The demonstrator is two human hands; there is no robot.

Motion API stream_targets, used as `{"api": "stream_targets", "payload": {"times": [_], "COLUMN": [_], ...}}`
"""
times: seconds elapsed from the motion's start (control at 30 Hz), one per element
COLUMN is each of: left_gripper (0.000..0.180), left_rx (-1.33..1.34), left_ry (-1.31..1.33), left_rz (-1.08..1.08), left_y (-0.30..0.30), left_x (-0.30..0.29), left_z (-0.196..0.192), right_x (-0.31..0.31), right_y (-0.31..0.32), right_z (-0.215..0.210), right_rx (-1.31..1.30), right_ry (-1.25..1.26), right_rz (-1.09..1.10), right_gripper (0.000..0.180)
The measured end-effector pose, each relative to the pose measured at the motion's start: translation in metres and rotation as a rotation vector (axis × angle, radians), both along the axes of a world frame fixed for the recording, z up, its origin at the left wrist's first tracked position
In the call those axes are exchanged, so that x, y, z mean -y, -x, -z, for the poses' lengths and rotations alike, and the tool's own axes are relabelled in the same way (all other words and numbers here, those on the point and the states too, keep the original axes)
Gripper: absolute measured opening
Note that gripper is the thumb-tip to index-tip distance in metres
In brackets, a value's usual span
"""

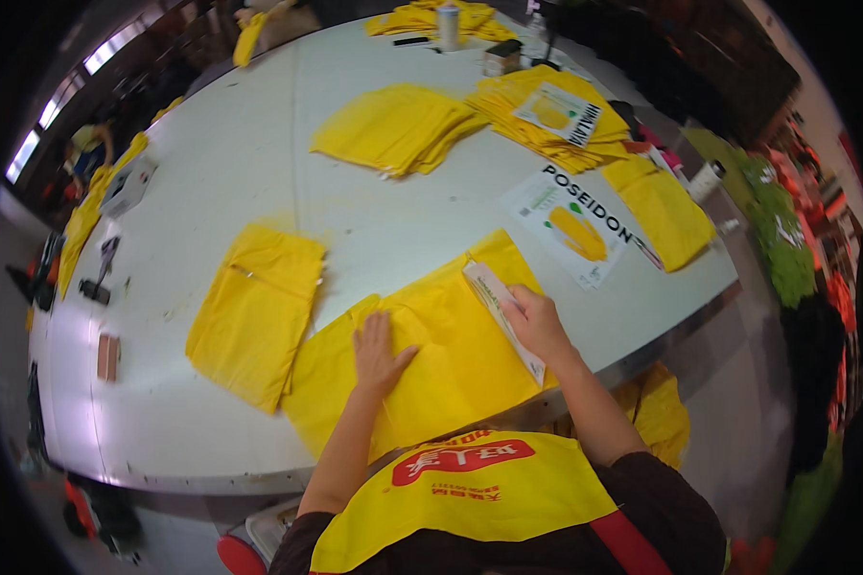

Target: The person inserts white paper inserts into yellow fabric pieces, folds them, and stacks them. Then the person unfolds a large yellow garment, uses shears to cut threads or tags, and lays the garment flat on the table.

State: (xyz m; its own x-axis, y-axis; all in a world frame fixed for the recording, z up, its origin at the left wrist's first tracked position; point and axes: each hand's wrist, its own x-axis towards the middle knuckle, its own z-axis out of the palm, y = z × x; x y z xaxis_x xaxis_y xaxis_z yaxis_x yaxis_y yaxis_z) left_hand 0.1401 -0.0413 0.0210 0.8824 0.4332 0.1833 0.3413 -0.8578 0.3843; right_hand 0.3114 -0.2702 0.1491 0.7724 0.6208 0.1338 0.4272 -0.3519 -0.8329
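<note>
A flat piece of yellow fabric [441, 331], perhaps a bag or garment, lies at the near edge of the table before me. My left hand [382, 356] rests flat on it with the fingers spread. Near the fabric's right end my right hand [539, 326] grips a folded white printed sheet [494, 295], long and narrow, lying along the yellow cloth. The right fingertips are partly hidden. To the left, a folded yellow piece [259, 307] touches or overlaps the fabric's left end; which one, I cannot tell.
A white printed sheet [571, 230] lies on the table [211, 153] beyond my right hand. Farther back are yellow fabric stacks [393, 129] [547, 115], another folded yellow piece [660, 209] and a spray can [448, 27]. A small brown block [108, 357] sits at left.
</note>
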Motion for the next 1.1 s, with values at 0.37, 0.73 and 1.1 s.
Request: {"api": "stream_targets", "payload": {"times": [0.37,0.73,1.1], "left_gripper": [0.062,0.035,0.041], "left_rx": [0.250,0.010,0.022], "left_ry": [1.413,1.799,1.697], "left_rz": [-0.377,-0.048,-0.200], "left_y": [0.000,-0.060,-0.045], "left_x": [0.049,0.075,0.103], "left_z": [-0.006,-0.013,0.007], "right_x": [0.025,-0.019,-0.023], "right_y": [-0.075,-0.043,-0.022], "right_z": [0.021,0.115,0.144], "right_rx": [-0.377,-0.939,-0.676], "right_ry": [-0.684,-0.861,-0.288], "right_rz": [0.187,0.512,0.158], "right_gripper": [0.016,0.021,0.043]}}
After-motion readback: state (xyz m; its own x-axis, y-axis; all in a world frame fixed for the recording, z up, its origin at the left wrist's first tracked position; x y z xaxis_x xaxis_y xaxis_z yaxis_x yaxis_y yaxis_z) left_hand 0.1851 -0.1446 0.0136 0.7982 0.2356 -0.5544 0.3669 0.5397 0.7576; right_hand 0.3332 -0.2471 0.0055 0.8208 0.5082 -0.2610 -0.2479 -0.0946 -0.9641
